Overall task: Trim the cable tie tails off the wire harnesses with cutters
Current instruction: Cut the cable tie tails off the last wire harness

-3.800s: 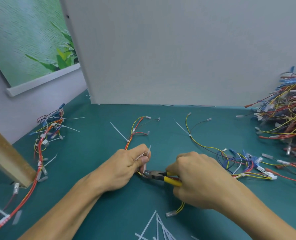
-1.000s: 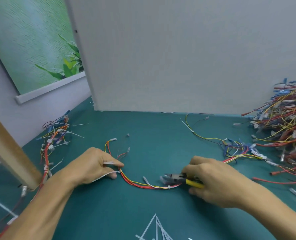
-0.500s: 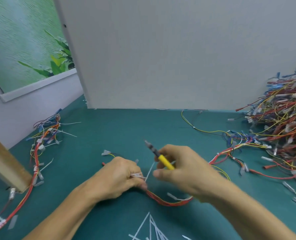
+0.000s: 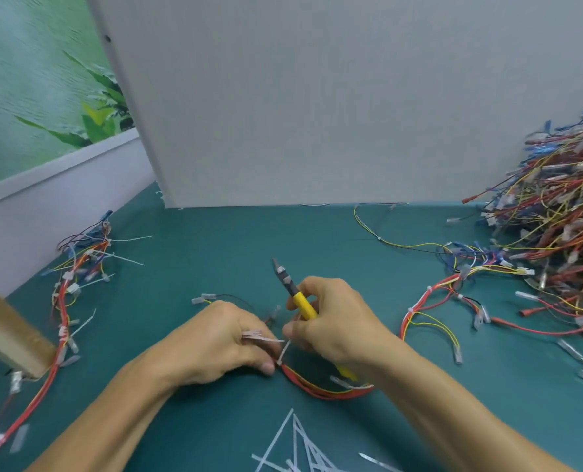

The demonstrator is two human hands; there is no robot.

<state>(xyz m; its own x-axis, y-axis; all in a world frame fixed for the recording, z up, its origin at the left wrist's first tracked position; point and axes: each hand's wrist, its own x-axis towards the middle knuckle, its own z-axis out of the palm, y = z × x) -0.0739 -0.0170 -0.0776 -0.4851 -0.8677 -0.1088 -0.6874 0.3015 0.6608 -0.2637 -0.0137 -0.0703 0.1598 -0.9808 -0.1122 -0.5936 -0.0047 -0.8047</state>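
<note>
- Head view, left hand (image 4: 222,338): I see it clenched round the red-yellow harness (image 4: 320,390) on the mat (image 4: 194,253), white strips between its fingers.
- Right hand (image 4: 334,321): grasps the cutters (image 4: 293,294), fingertips at the tie tail (image 4: 283,350).
- Cutters: tip raised, clear of the harness; a second ago they lay flat at it.
- Cut tails (image 4: 296,447): mat's near edge.
- Pile (image 4: 562,212): far right.

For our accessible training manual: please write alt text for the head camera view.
The left hand pinches a red-and-yellow harness at a cable tie on a green mat, while the right hand grips yellow-handled cutters, tips pointing away. A tangled pile of harnesses lies to the right, and cut tails lie at the near edge.
</note>
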